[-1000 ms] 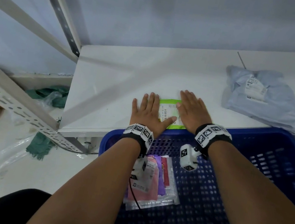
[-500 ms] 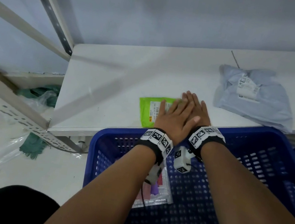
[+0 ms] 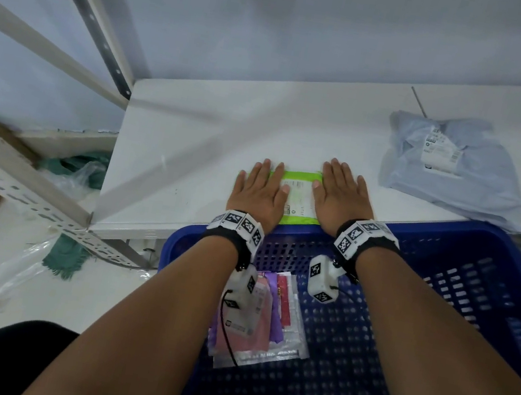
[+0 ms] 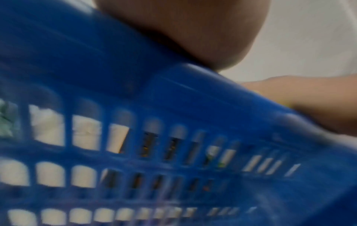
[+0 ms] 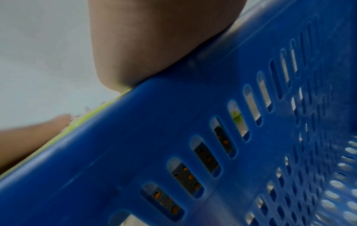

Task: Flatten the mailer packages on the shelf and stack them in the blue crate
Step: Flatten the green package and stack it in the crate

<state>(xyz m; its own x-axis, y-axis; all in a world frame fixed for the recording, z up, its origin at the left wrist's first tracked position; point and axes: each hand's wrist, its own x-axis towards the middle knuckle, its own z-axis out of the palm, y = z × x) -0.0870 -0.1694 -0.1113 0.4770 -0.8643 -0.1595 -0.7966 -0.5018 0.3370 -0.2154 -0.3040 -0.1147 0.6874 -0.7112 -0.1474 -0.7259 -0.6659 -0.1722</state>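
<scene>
green mailer [image 3: 299, 197] flat on white shelf [image 3: 193, 136], at its near edge beside blue crate [image 3: 449, 265], long axis running away from person | left hand [image 3: 258, 193], right hand [image 3: 338, 200] pressing its ends, fingers straight | head view alone shows grey mailer [image 3: 448, 168] rightward, pink mailers [image 3: 260, 319] in crate | wrist views: mostly crate wall

Both forearms reach forward side by side, bare, each with a black wrist band carrying white coded tags and a small white cube hanging under it. The left hand [image 3: 262, 190] lies palm down with fingers straight and close together, thumb tucked alongside. The right hand [image 3: 339, 197] lies palm down just beside it, fingers straight and slightly spread, the two hands apart with a narrow gap between them
</scene>
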